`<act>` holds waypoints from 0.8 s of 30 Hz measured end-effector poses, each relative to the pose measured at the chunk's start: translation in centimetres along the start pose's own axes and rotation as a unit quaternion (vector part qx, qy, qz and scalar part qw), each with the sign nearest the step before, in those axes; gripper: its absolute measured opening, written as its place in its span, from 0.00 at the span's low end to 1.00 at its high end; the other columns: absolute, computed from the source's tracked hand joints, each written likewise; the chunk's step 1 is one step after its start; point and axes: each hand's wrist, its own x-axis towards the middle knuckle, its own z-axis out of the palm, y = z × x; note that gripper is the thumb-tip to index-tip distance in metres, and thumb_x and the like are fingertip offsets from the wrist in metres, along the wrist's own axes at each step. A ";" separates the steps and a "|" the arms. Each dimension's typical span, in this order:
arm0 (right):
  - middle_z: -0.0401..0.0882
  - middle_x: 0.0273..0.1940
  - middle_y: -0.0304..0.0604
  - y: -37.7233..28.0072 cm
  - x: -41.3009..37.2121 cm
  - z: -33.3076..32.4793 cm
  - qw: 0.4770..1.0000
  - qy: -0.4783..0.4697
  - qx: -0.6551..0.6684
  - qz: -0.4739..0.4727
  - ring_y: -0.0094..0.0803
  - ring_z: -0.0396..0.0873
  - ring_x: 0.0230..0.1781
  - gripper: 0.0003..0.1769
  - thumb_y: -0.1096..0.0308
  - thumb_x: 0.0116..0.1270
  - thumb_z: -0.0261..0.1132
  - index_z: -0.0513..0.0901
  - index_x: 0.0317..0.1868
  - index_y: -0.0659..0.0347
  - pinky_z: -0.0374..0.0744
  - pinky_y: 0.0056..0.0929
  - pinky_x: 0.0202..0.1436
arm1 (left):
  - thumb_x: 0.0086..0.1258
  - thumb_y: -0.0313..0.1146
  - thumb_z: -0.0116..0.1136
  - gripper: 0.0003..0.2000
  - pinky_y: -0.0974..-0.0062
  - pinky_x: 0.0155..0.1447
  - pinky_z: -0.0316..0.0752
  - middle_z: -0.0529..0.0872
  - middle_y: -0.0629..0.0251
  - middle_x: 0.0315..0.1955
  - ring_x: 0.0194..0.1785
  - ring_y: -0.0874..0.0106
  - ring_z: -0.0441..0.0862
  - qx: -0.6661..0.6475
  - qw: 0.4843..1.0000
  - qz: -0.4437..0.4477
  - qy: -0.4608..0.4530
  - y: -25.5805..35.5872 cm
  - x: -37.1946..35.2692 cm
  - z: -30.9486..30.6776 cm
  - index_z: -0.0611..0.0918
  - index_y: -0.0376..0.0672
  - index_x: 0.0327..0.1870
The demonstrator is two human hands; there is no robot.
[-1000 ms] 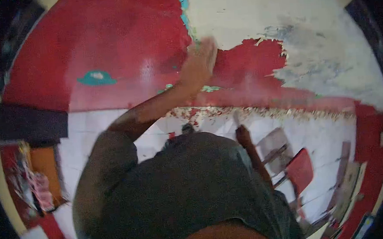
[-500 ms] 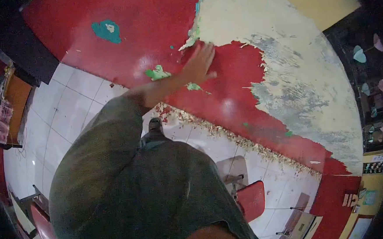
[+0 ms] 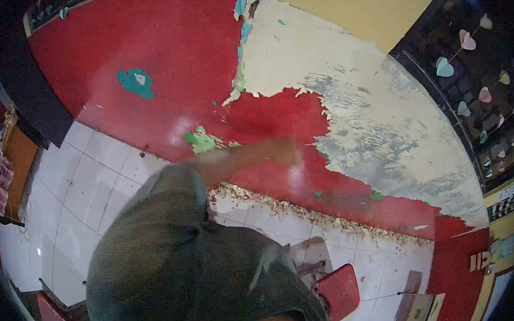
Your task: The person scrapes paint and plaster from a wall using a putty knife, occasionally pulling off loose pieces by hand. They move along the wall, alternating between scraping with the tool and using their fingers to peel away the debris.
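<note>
Closest in, my grey sleeve (image 3: 155, 225) is filling the bottom of the view, and a red chair (image 3: 339, 289) is standing just beside me on the white tiled floor (image 3: 87, 182). Along the foot of the wall a line of paint flakes (image 3: 307, 216) is lying thick.

Up from there, I'm reaching my left hand (image 3: 283, 151) out to the wall. It's smearing into a blur over the red paint (image 3: 266, 119), so I cannot tell whether the fingers are spread, curled, or wrapped round something. My right hand isn't showing at all.

By my reading, I'm in the middle of working the loose red coat off the wall. The hand is passing low on the red tongue, with the ragged edge of the bare pale patch (image 3: 333, 61) just to its right and above. A green fleck (image 3: 200, 141) is sitting near my forearm.

The next move, I'd say, is calling for pressure right at that ragged edge, where the coat looks ready to lift.

Farther off, a teal spot (image 3: 134, 82) is showing in the unbroken red, and paper hearts (image 3: 466, 40) are hanging at the far right.
</note>
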 end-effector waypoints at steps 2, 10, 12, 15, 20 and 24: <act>0.71 0.30 0.49 -0.7 2.8 -0.4 0.984 0.144 -0.065 -0.079 0.38 0.74 0.31 0.09 0.67 0.60 0.55 0.71 0.38 0.63 0.74 0.37 0.32 | 0.66 0.42 0.53 0.17 0.64 0.46 0.75 0.83 0.57 0.39 0.38 0.65 0.81 -0.101 0.979 -0.074 -0.162 3.8 -2.4 2.9 0.80 0.36 0.43; 0.65 0.20 0.33 -18.6 26.4 -20.0 0.779 0.023 0.617 0.103 0.21 0.65 0.18 0.14 0.58 0.75 0.47 0.70 0.45 0.61 0.67 0.26 0.21 | 0.71 0.45 0.52 0.18 0.75 0.44 0.75 0.84 0.64 0.37 0.42 0.77 0.79 -0.528 0.726 -0.327 0.294 2.4 -7.1 4.0 0.78 0.37 0.49; 0.65 0.23 0.32 -21.9 32.7 -20.0 0.854 0.120 0.506 -0.012 0.17 0.62 0.19 0.10 0.62 0.75 0.45 0.69 0.39 0.57 0.65 0.21 0.21 | 0.72 0.44 0.50 0.18 0.76 0.45 0.75 0.84 0.64 0.36 0.41 0.77 0.80 -0.534 0.691 -0.347 0.342 0.6 -6.2 -0.3 0.77 0.35 0.49; 0.69 0.28 0.36 -28.2 39.0 -23.6 0.786 0.107 0.608 -0.010 0.23 0.67 0.24 0.11 0.64 0.75 0.45 0.71 0.43 0.59 0.70 0.24 0.28 | 0.73 0.45 0.48 0.17 0.74 0.47 0.76 0.83 0.64 0.36 0.38 0.76 0.80 -0.605 0.605 -0.348 0.384 0.0 -5.8 -6.4 0.77 0.39 0.47; 0.75 0.37 0.52 -31.5 44.6 -23.9 0.833 0.234 0.501 -0.038 0.42 0.75 0.36 0.14 0.65 0.74 0.45 0.69 0.51 0.66 0.73 0.36 0.40 | 0.74 0.40 0.46 0.14 0.79 0.33 0.68 0.78 0.71 0.25 0.28 0.81 0.72 -0.417 0.726 -0.365 0.407 -4.5 -6.8 -8.5 0.77 0.37 0.39; 0.76 0.40 0.58 -31.8 47.5 -20.8 0.846 0.266 0.461 -0.041 0.50 0.77 0.39 0.18 0.64 0.74 0.45 0.68 0.55 0.68 0.73 0.40 0.43 | 0.74 0.39 0.47 0.16 0.77 0.31 0.66 0.77 0.70 0.22 0.26 0.80 0.70 -0.333 0.746 -0.398 0.418 -7.8 -7.8 -7.5 0.76 0.37 0.29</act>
